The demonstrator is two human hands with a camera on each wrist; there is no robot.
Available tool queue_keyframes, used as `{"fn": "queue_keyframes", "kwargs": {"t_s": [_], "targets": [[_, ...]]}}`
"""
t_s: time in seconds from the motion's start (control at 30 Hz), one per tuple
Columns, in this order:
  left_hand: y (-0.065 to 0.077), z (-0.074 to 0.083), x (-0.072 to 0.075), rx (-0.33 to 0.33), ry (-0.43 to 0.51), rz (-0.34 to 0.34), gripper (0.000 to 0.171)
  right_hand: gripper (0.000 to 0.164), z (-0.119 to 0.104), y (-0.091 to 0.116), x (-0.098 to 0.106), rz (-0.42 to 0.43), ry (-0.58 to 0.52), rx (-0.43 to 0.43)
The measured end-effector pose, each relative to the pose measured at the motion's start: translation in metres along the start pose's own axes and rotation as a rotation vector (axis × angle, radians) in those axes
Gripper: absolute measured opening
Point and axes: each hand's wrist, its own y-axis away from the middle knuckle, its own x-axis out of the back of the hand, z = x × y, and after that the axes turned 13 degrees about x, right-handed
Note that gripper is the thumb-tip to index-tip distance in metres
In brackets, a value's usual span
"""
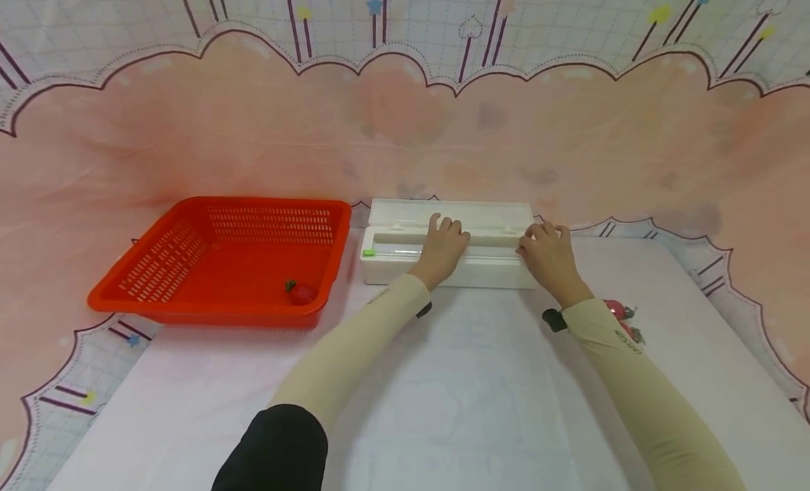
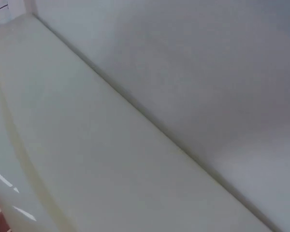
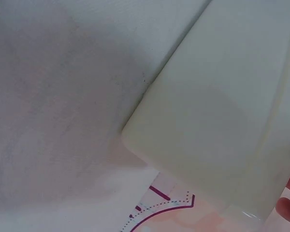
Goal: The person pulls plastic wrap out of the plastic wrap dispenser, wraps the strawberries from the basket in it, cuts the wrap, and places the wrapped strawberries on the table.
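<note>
The white box (image 1: 392, 271) sits on the white cloth (image 1: 481, 378) directly beneath both hands, its lid (image 1: 443, 214) tipped back along the far side and a small green tab (image 1: 369, 252) at its left end. The left hand (image 1: 444, 246) is over the middle of the box, fingers bent above the long slot and hiding part of it; I cannot tell whether they pinch anything. The right hand (image 1: 549, 257) is at the right end, fingertips bent in close to the corner; whether they hold something there I cannot tell either. Both wrist views mostly show the box's smooth front, with fingers just at the edge. Left of the box stands a red basket (image 1: 228, 309) with one red fruit (image 1: 301, 294) in its near right corner. More red fruits (image 1: 615, 309) lie on the right, partly covered by the right sleeve (image 1: 633, 385)
</note>
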Motion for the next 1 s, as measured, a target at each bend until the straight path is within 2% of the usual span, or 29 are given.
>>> {"fn": "queue_keyframes", "kwargs": {"t_s": [0.27, 0.37, 0.5, 0.67, 0.8, 1.0], "targets": [[0.011, -0.046, -0.011, 0.036, 0.036, 0.043, 0.015, 0.009, 0.000, 0.002, -0.003, 0.040, -0.001, 0.020], [0.017, -0.062, -0.010, 0.070, 0.027, 0.024, 0.015, 0.009, 0.000, 0.003, -0.003, 0.024, -0.003, 0.012], [0.025, -0.079, -0.005, 0.126, -0.002, -0.033, 0.018, 0.010, -0.001, 0.004, -0.004, 0.014, 0.002, 0.007], [0.032, -0.087, 0.004, 0.179, -0.049, -0.090, 0.022, 0.011, 0.001, 0.006, -0.005, 0.053, 0.041, 0.046], [0.035, -0.089, 0.007, 0.213, -0.093, -0.080, 0.020, 0.014, 0.000, 0.008, -0.005, 0.079, 0.067, 0.089], [0.040, -0.091, 0.008, 0.266, -0.153, -0.073, 0.022, 0.014, 0.000, 0.011, -0.006, 0.044, 0.065, 0.118]]}}
